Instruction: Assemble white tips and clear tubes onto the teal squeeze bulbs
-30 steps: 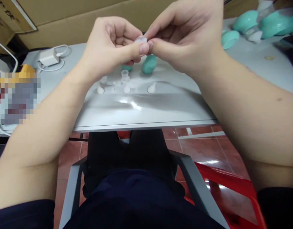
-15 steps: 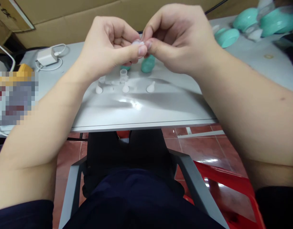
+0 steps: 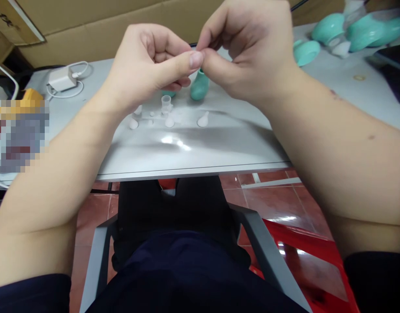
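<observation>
My left hand (image 3: 154,58) and my right hand (image 3: 243,50) meet fingertip to fingertip above the table, both closed in a pinch. The small translucent plastic piece seen between them a moment ago is now hidden behind the thumbs. Just below the fingers stands a teal bulb-shaped bottle (image 3: 199,87), and a second teal thing (image 3: 169,93) is mostly covered by my left hand. Nearer to me are a clear small cup (image 3: 166,103) and several white cone-shaped pieces with narrow tips, such as the right-hand cone (image 3: 203,119) and the left-hand cone (image 3: 133,123).
Several teal bulbs (image 3: 330,28) with whitish fittings lie at the back right, near a dark flat device (image 3: 390,71). A pale ring (image 3: 359,78) lies on the grey table (image 3: 141,161). To the left are a white charger (image 3: 62,79) and a yellow object (image 3: 32,98). Cardboard stands behind.
My right hand has shifted slightly up and turned. The thumbs have closed over the translucent piece, which no longer shows. My left hand stays nearly in place.
</observation>
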`<state>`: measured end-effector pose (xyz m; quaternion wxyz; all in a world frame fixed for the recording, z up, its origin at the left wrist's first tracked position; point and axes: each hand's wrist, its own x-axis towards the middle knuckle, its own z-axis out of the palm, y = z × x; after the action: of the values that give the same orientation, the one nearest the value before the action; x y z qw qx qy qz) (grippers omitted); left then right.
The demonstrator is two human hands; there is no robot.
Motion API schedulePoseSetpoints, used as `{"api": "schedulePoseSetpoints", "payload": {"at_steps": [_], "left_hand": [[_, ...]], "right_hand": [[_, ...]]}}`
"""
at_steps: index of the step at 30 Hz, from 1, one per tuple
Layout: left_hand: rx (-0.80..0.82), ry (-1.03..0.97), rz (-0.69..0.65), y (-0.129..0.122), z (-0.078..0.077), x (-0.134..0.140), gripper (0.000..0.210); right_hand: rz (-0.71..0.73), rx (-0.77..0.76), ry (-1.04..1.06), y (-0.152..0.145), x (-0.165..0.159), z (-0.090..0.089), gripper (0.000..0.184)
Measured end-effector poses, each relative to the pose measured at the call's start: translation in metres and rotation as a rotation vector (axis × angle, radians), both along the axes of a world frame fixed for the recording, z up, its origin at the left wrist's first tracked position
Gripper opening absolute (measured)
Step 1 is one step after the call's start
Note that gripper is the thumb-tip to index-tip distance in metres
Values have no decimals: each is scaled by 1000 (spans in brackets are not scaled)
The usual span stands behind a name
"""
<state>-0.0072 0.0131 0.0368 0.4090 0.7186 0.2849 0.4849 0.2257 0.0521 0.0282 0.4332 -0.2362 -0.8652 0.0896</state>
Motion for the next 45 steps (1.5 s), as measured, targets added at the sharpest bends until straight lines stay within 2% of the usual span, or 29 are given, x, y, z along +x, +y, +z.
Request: {"api": "schedulePoseSetpoints", "payload": {"at_steps": [6,12,17,21,23,27,29,31,34,38,45], "left_hand": [[6,-51,62,0,-2,1,24],[11,-26,1,-4,-1,-1,21],[4,-52,62,-3,-4,4,25],[-11,-40,22,-6,1,5,28],[-30,-23,55,-9,6,3,29],[-33,44,114,-8,7,-1,26],[5,49,108,-4,4,-3,28],[15,42,120,-2,1,-4,30],[20,41,119,-1,1,-3,35],[-12,49,113,-1,3,-4,41],[16,83,93,4,-1,-11,41]], "right_hand": [[-119,26,-87,-8,1,4,22],[-208,21,-216,-7,-4,3,24],[-170,-30,-231,-5,-9,3,20],[-166,-24,-197,-6,-7,5,12],[-151,-5,-153,-5,-5,5,10],[31,-16,38,1,-4,1,11],[151,-45,106,4,-4,-1,20],[202,-56,115,5,-3,-1,27],[147,-39,117,3,-2,1,21],[101,-24,147,-1,-3,5,24],[44,-20,30,-9,-1,12,24]]}}
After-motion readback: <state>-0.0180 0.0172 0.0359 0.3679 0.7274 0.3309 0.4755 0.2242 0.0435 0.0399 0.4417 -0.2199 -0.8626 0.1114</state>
